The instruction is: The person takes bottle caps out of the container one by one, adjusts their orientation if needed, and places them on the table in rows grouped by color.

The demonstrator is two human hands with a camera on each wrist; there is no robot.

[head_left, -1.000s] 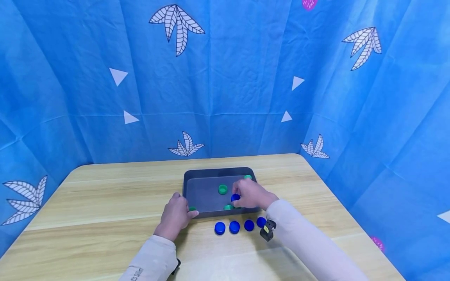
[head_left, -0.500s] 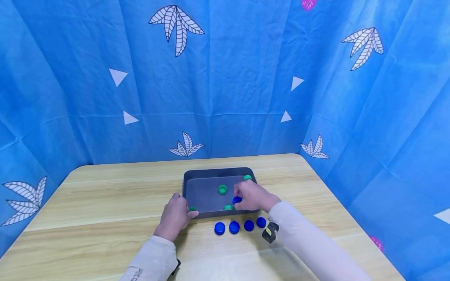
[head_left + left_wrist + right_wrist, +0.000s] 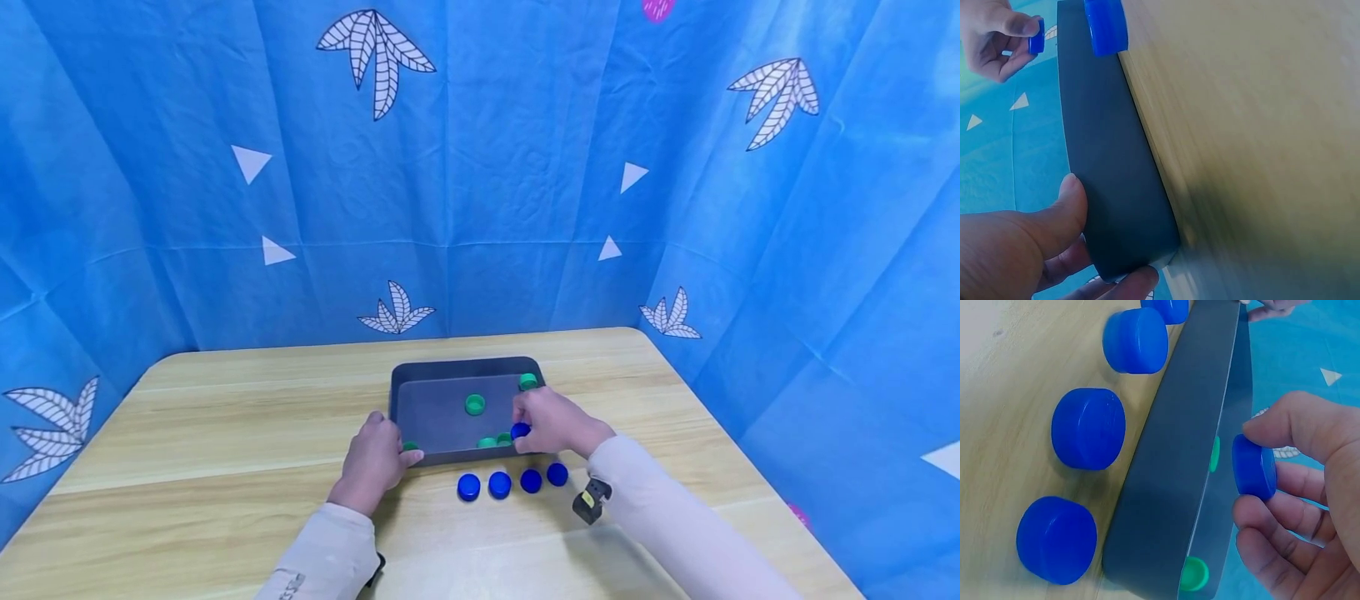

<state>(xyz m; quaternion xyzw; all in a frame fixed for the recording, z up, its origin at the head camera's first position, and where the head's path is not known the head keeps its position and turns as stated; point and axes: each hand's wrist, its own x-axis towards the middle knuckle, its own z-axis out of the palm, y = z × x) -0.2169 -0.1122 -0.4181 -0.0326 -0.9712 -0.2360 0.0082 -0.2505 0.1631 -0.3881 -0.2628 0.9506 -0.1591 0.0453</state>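
A dark grey tray lies on the table. My left hand grips its near left corner, the thumb over the rim in the left wrist view. Between thumb and fingers, my right hand pinches a blue bottle cap over the tray's near right part. Several green caps are in the tray: one green cap sits mid-floor with its hollow side up, another green cap is at the far right corner, and others are along the near wall. My left hand partly hides a green cap.
Several blue caps stand in a row in front of the tray, from the leftmost blue cap to the rightmost blue cap. The wooden table extends on both sides, and a blue patterned cloth hangs behind it.
My right hand has moved a little to the right and nearer with the blue cap, uncovering a green cap by the near wall. The left hand holds still on the tray.
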